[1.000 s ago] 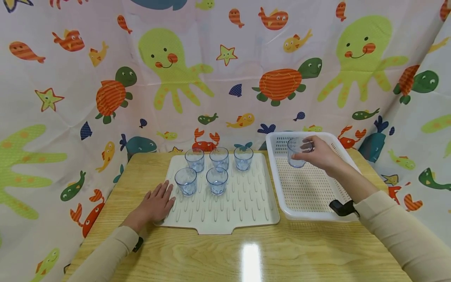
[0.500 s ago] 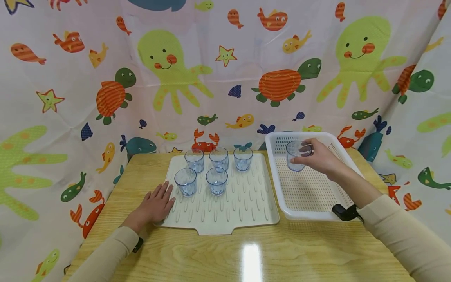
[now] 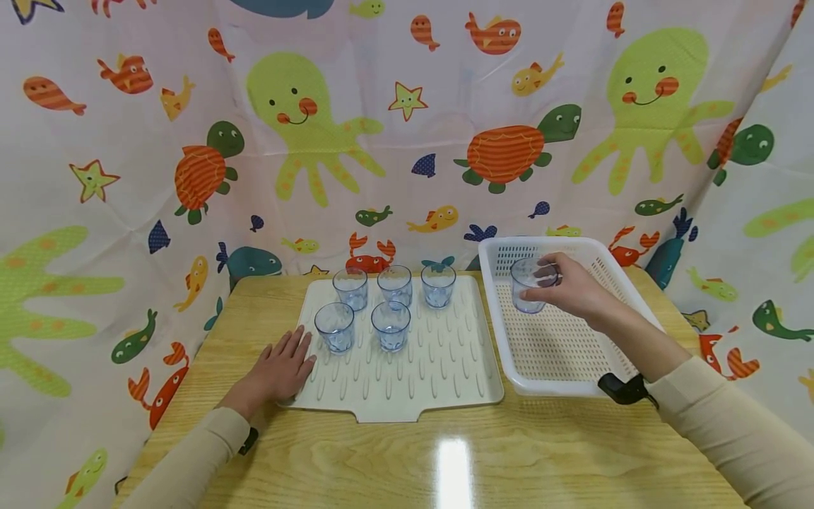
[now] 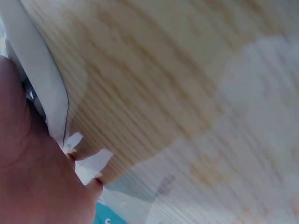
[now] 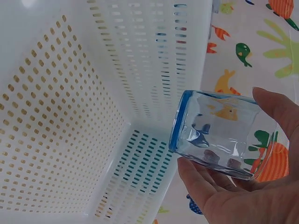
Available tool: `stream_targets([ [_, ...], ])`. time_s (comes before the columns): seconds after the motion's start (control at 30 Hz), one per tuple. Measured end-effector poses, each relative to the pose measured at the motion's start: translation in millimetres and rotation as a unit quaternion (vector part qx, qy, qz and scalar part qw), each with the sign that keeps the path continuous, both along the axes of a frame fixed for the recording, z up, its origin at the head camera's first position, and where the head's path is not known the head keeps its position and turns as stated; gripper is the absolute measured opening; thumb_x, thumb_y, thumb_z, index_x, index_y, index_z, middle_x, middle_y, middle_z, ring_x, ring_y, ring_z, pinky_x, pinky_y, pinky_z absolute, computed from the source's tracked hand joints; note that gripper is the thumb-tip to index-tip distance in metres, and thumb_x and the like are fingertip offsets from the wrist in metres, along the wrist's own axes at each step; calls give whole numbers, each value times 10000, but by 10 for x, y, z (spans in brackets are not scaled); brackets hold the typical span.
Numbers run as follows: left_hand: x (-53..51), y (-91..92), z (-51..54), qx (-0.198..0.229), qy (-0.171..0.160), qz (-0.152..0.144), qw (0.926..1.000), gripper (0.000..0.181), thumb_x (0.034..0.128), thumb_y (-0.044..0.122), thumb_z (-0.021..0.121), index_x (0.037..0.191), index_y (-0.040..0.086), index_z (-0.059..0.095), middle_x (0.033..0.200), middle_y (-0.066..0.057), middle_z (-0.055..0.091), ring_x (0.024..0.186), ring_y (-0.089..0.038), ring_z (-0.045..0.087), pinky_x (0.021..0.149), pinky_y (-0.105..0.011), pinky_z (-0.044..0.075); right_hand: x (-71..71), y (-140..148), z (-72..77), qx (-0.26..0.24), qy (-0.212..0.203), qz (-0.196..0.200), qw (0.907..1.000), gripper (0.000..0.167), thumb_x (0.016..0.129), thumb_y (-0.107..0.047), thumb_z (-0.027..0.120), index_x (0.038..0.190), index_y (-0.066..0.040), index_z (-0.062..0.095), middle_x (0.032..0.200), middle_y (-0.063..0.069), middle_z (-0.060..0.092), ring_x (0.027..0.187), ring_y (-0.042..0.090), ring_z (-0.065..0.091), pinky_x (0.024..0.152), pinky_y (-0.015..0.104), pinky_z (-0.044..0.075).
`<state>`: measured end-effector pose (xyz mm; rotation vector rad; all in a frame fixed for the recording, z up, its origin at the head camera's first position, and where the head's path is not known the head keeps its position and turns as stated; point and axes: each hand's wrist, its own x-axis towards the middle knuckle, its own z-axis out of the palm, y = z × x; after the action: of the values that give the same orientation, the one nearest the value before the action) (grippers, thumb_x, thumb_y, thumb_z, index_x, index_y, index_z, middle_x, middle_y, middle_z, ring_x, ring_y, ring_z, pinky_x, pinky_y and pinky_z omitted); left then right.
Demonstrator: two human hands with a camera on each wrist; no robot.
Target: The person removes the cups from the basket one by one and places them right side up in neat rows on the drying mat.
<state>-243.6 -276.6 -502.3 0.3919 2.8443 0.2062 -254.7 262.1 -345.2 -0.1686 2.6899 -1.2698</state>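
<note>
My right hand (image 3: 575,286) grips a clear blue-tinted tumbler (image 3: 529,293) near the back left of the white basket (image 3: 509,360). In the right wrist view, thumb and fingers hold the tumbler (image 5: 224,133) from opposite sides, with the basket wall (image 5: 154,60) beside it. Whether its base touches the basket floor I cannot tell. My left hand (image 3: 280,371) lies with straight fingers on the left edge of the cream draining tray (image 3: 439,375). Several similar tumblers (image 3: 392,327) stand on that tray in two rows. The left wrist view shows part of the left hand (image 4: 42,172) and the tray edge.
A wooden table (image 3: 356,466) bears the tray and basket side by side, a narrow gap between them. Behind and at both sides hangs a curtain (image 3: 394,162) printed with sea animals. The basket's raised rim stands higher than the tray.
The tumbler in my right hand has moved a little left and slightly nearer within the basket area. My left hand and the tumblers on the tray have stayed put.
</note>
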Motion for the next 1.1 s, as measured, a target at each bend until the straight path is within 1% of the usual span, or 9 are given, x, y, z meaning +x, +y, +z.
stream_targets([
  [0.13,15,6,28,17,-34,3,10000,725,1096,478,296,1636,23,132,1709,-209,27,1556,-456,37,1187,-709,54,32,-29,12,-78,25,55,10000,869,909,-311,787,1515,74,299,1435,307,480,1272,433,519,996,549,509],
  [0.37,-31,-27,-59,-62,47,1,10000,722,1096,485,298,1640,38,132,1711,-199,32,1557,-451,52,1186,-710,75,82,-84,22,-152,72,107,9998,835,903,-290,792,1496,69,326,1431,303,488,1277,433,515,995,558,505],
  [0.57,-43,-51,-93,-82,105,8,9999,739,1095,513,282,1639,34,137,1710,-202,37,1555,-454,59,1185,-711,75,113,-128,38,-210,58,126,9997,831,899,-290,794,1491,71,335,1434,304,487,1280,427,515,999,550,501],
  [0.73,-32,-42,-92,-83,85,11,9999,734,1096,507,280,1639,35,134,1711,-200,31,1556,-451,52,1186,-710,70,145,-160,47,-215,55,155,9996,838,891,-304,803,1487,62,342,1431,293,495,1285,426,519,996,546,508],
  [0.97,-31,-39,-96,-61,175,-16,9998,737,1094,511,283,1637,31,148,1709,-203,44,1554,-454,64,1184,-713,79,193,-223,55,-320,55,210,9993,858,887,-282,810,1502,68,325,1437,299,488,1300,439,515,1022,567,489],
  [1.1,-23,-38,-86,-48,172,-14,9998,737,1095,512,279,1636,30,150,1709,-203,42,1554,-454,61,1184,-713,78,223,-259,67,-347,56,221,9991,856,878,-286,818,1495,61,337,1435,287,493,1297,438,520,1028,569,484],
])
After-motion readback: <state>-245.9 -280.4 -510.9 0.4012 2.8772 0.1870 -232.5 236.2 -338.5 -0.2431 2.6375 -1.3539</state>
